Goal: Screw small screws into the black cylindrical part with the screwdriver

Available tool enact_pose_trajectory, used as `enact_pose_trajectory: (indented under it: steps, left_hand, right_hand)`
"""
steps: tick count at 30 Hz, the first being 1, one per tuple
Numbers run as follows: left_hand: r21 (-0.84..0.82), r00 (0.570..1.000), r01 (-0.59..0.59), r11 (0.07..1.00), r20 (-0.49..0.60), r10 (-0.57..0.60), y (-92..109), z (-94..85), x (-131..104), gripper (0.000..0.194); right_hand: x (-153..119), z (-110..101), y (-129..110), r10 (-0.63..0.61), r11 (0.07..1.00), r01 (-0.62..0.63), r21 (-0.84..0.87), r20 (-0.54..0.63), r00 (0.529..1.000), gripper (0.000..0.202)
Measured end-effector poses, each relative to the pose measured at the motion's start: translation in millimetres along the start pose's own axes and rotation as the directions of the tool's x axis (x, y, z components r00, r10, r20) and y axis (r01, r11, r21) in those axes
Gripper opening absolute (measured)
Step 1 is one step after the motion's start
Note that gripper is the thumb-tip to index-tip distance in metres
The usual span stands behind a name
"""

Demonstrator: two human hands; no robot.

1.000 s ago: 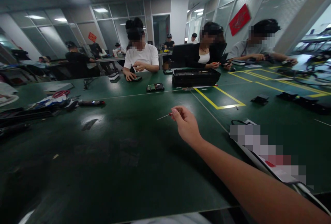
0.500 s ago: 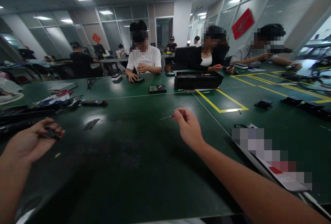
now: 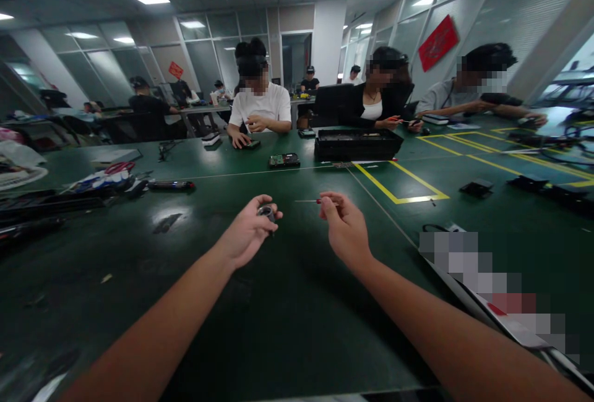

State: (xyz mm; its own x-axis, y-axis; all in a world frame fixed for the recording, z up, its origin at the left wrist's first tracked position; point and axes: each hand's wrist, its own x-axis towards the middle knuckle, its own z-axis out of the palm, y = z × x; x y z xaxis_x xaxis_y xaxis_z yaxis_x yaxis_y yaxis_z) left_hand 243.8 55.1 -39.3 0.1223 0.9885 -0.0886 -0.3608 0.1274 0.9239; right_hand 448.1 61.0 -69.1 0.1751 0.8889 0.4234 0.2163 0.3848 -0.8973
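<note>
Head view, facing forward, down across green table (image 3: 288, 315).

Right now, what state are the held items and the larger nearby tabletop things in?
Left hand: curled around a small dark part.
Small dark part: held, apart from the tool's tip.
Right hand: gripping a thin-shafted tool.
Thin-shafted tool: held, shaft toward the part.
Black box: open-topped.
Circuit board: lying flat, exposed.
Dark cylindrical tool: lying on its side.

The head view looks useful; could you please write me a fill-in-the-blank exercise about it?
The right hand holds a thin-shafted tool; its shaft points toward the small dark part held in the ____ hand.
The tabletop is coloured ____.
The long open box is coloured ____.
The tape outline is coloured ____.

Missing words: left; green; black; yellow.
</note>
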Motion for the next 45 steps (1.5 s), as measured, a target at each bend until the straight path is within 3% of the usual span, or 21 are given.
enact_pose_trajectory:
  steps: [2,4,8,10,14,22,29,35,40,45]
  left_hand:
    - [0.138,0.997,-0.067,0.988,0.04,0.062,-17,9.4,3,0.061]
    - [0.3,0.991,-0.114,0.947,0.097,0.088,-30,10.7,5,0.054]
    - [0.481,0.959,-0.154,0.863,0.285,0.012,-48,0.6,6,0.037]
    - [0.526,0.944,-0.218,0.822,0.327,0.041,-54,-5.3,6,0.036]
    - [0.567,0.938,-0.299,0.768,0.323,0.126,-61,-11.9,7,0.036]
    - [0.585,0.947,-0.307,0.75,0.266,0.181,-60,-11.5,7,0.046]
    - [0.644,0.929,-0.371,0.669,0.264,0.261,-63,-17.2,11,0.043]
    - [0.655,0.924,-0.383,0.652,0.258,0.283,-65,-23.8,16,0.042]
    - [0.657,0.924,-0.382,0.65,0.257,0.283,-65,-23.0,16,0.042]
    - [0.656,0.921,-0.39,0.647,0.26,0.291,-63,-19.8,12,0.041]
  right_hand:
    - [-1,-1,-4,-0.021,1.0,0.022,0.022,-0.037,0.999,0.031]
    - [-2,-2,-8,-0.045,0.996,0.051,0.075,-0.077,0.996,0.034]
    - [-6,-1,-13,-0.107,0.978,0.123,0.168,-0.098,0.989,0.027]
    - [-8,1,-12,-0.126,0.973,0.138,0.185,-0.079,0.989,0.024]
    - [-10,2,-6,-0.142,0.981,0.144,0.127,-0.022,0.99,0.024]
    - [-11,0,-2,-0.194,0.977,0.196,-0.081,0.036,0.98,0.025]
    - [-10,-6,-15,-0.337,0.889,0.347,-0.3,0.084,0.938,0.022]
    - [-11,-4,-14,-0.451,0.826,0.468,-0.315,0.127,0.883,0.021]
    - [-12,-3,-7,-0.453,0.856,0.454,-0.246,0.066,0.889,0.049]
    - [-13,-3,-5,-0.464,0.863,0.474,-0.177,0.098,0.881,0.049]
